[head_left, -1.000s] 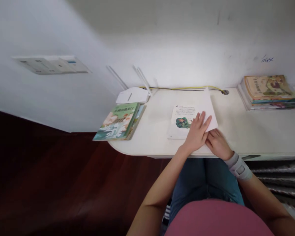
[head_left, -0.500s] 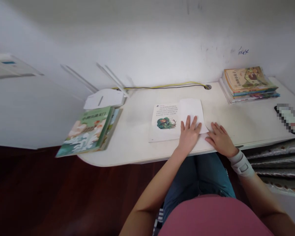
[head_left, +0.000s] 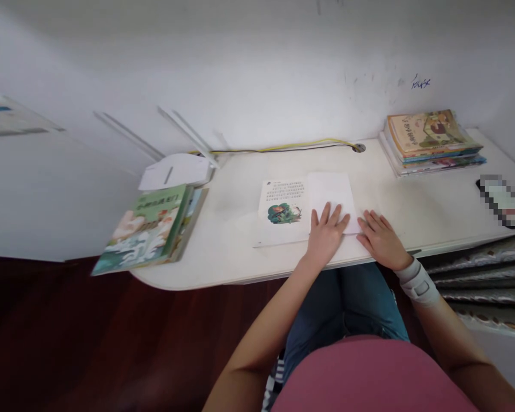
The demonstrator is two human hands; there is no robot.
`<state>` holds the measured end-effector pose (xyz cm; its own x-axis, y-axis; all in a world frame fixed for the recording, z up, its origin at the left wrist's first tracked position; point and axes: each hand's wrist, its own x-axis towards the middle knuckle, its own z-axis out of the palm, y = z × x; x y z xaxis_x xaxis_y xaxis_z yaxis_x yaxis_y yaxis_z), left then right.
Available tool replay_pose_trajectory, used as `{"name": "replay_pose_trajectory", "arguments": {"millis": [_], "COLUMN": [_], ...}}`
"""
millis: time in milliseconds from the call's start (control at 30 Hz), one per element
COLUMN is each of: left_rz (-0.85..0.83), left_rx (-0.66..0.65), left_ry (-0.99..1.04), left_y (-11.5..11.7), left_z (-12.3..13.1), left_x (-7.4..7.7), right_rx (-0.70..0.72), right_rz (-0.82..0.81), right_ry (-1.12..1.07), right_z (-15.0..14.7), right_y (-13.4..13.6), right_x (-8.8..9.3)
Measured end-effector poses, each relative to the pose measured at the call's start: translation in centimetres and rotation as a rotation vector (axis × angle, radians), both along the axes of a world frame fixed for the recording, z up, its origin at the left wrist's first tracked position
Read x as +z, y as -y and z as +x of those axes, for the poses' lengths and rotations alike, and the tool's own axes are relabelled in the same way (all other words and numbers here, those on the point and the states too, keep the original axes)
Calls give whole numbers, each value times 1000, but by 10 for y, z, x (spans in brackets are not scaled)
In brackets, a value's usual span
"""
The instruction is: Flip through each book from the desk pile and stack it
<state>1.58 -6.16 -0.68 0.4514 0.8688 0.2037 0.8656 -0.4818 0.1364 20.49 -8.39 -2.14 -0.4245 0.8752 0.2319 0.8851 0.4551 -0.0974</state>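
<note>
A thin picture book (head_left: 283, 232) lies open on the white desk (head_left: 227, 229). Its left page carries printed text and a green plant drawing, while a blank white page (head_left: 330, 191) covers the right side. Fingers spread, my left hand (head_left: 327, 236) rests flat on the lower part of that blank page. Just to its right, my right hand (head_left: 383, 240) lies flat on the desk with its fingertips by the page's right edge; the fingers are stretched out and hold nothing. A pale band is around the right wrist.
At the left, green-covered books (head_left: 143, 229) overhang the desk edge before a white router (head_left: 175, 170) with antennas. A book stack (head_left: 429, 143) stands at the back right, near a phone (head_left: 504, 200). A yellow cable (head_left: 292, 146) runs along the wall to a desk hole.
The blank page's lower right corner, raised before beside my right hand, now lies flatter. Both hands have stayed nearly in place; the whole view has shifted slightly.
</note>
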Motion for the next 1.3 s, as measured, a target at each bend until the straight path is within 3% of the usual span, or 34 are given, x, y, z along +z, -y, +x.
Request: {"name": "replay_pose_trajectory", "arguments": {"millis": [367, 733, 1100, 1300], "left_rz": [-36, -55, -93, -133], "left_rx": [-9, -34, -82, -207], "left_ry": [-31, -41, 1, 36], "left_y": [-2, 11, 8, 6], "left_z": [3, 9, 10, -8], "left_x": [1, 3, 6, 12], "right_rx": [5, -51, -54, -93], "right_rz": [-28, -8, 2, -47], "right_ry": [-43, -36, -39, -51], "right_z": [2, -1, -3, 19], "right_y": [-1, -2, -1, -11], "right_x": [-4, -10, -7, -2]}}
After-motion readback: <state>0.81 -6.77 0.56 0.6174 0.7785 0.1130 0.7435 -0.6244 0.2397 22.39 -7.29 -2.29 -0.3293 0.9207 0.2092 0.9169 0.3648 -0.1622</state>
